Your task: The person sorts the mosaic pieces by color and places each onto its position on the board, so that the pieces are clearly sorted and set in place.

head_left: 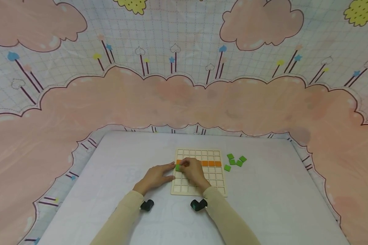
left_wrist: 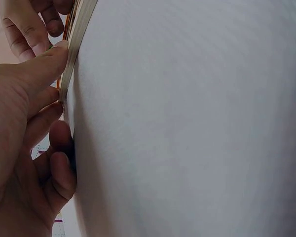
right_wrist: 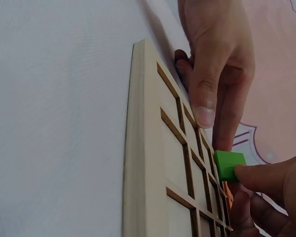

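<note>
A wooden grid board lies on the white table, a row of orange square tiles set across it. My right hand is over the board's left part. In the right wrist view it pinches a green square tile, which stands tilted at the grid beside the orange row. My left hand steadies the board's left edge with fingers fairly straight. The left wrist view has its thumb against the board's side. Part of the orange row is hidden behind my right hand.
Several loose green tiles lie on the table just right of the board. White cloth covers the table. Behind it hangs a cloud-patterned curtain. Each wrist carries a small black device.
</note>
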{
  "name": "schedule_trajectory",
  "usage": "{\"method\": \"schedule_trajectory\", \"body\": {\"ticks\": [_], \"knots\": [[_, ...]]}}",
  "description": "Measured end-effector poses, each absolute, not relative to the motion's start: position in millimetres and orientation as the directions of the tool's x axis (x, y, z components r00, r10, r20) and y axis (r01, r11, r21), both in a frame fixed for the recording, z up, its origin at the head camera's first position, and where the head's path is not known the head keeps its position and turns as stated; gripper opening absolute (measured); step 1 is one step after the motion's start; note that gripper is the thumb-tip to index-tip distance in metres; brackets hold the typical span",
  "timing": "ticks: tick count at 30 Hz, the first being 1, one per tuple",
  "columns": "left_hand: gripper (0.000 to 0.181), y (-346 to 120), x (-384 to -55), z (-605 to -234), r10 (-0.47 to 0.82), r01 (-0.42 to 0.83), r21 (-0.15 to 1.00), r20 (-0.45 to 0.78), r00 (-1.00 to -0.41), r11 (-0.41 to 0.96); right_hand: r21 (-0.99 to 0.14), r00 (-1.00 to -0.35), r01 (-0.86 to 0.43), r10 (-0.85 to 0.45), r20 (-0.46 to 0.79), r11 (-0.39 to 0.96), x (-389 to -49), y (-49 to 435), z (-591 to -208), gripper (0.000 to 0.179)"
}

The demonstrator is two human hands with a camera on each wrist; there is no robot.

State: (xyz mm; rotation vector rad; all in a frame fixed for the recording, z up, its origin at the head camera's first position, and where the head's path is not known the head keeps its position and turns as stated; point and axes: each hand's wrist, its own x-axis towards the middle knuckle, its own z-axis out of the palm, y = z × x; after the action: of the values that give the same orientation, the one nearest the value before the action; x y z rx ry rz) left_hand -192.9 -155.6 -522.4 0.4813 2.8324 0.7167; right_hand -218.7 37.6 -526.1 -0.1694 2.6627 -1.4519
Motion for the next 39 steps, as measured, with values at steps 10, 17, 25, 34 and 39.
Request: {"method": "schedule_trajectory", "body": {"ticks": [10,17,25,34,39], "knots": [[0.061,-156,-196,-524,0.348,0.265,0.471,-0.097,-0.932,0.841,-0.819,-0.988,-0.085,-0.156,-0.006,0.568,-219,38,-523,0.005],[0.060,-155,-194,-523,0.347,0.257,0.487,-0.104,-0.932,0.835,-0.789,-0.988,-0.080,-0.153,-0.018,0.609,-218,39,-526,0.009],[0.060,-155,-193,-525,0.347,0.265,0.470,-0.095,-0.933,0.842,-0.830,-0.979,-0.087,-0.202,-0.031,0.551,-217,42,-525,0.014],[0.059,-157,-192,-525,0.356,0.284,0.465,-0.073,-0.932,0.839,-0.856,-0.975,-0.123,-0.223,0.009,0.503,-208,47,-502,0.011],[0.059,-157,-193,-525,0.360,0.281,0.474,-0.083,-0.929,0.835,-0.852,-0.971,-0.175,-0.231,0.066,0.494,-202,53,-488,0.015]]}}
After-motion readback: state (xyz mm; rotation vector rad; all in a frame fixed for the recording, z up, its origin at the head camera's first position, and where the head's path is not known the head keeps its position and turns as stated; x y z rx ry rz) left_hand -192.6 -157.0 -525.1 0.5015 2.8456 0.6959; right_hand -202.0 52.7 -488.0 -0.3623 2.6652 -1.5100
